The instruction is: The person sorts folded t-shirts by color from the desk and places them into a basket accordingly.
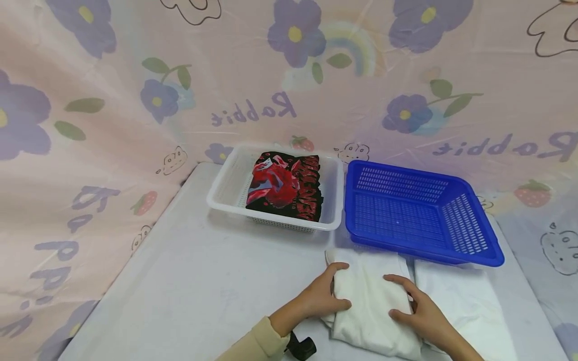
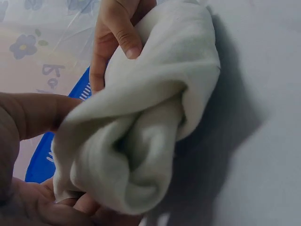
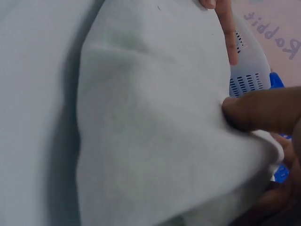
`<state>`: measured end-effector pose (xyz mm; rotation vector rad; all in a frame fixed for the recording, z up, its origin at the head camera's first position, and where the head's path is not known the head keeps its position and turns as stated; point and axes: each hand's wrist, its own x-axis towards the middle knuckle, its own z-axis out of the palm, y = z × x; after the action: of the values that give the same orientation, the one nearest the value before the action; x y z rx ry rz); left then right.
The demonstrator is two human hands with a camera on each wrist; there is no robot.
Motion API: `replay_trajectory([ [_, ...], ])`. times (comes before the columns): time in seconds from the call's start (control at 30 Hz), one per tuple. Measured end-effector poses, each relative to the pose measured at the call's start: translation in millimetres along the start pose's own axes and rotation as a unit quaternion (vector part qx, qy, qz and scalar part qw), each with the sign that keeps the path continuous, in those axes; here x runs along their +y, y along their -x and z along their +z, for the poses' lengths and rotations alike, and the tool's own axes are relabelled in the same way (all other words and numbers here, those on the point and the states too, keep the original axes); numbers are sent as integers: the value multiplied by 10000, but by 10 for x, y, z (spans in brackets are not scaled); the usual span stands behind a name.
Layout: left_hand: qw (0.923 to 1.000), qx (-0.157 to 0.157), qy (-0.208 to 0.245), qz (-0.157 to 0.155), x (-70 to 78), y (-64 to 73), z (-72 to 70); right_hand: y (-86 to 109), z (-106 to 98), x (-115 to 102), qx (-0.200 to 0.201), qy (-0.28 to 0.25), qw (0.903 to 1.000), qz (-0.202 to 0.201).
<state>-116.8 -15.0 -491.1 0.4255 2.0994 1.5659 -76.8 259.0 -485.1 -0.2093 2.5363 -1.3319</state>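
White cloth; in both hands

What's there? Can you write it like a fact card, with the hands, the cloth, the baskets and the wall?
Left hand: grips the folded white cloth's left side
Right hand: grips its right side
More white cloth: lies to the right
White basket: holds folded black-and-red cloth
Blue basket: right of the white one
Backdrop: pale, purple flower print

The cloth is white, one basket blue, the backdrop purple-flowered.
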Motion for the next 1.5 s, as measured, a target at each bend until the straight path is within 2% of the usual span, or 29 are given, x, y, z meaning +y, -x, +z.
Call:
replay_trajectory([
  [0.2, 9993, -148, 313, 163, -25, 110, -91, 33, 48, -105, -254, -236, 9984, -445],
  [0.43, 9947, -419, 692, 633, 50, 246, -132, 104, 21, -293, -276, 29, 9949, -969],
  [0.67, 9880, -648, 900, 1070, 211, 405, -174, 239, -90, -511, 198, 700, 9851, -1561],
  [0.83, 9830, -601, 876, 1496, 369, 403, -165, 310, -244, -683, 666, 1169, 9720, -1927],
  [0.93, 9798, -467, 1023, 1652, 502, 341, -160, 320, -364, -772, 1100, 1442, 9633, -1976],
  [1.0, 9765, -416, 1179, 1756, 590, 269, -155, 306, -456, -810, 1246, 1451, 9608, -2010],
  [1.1, 9708, -363, 1465, 1865, 703, 134, -152, 247, -599, -847, 1221, 1253, 9645, -1978],
  [1.23, 9619, -154, 1796, 2056, 838, -97, -154, 133, -793, -848, 1231, 1176, 9672, -1885],
  [1.33, 9565, 22, 1970, 2151, 919, -291, -166, 31, -921, -833, 1302, 1318, 9654, -1836],
  [1.5, 9568, 378, 1868, 2196, 978, -604, -172, -158, -1053, -787, 1524, 1546, 9587, -1840],
])
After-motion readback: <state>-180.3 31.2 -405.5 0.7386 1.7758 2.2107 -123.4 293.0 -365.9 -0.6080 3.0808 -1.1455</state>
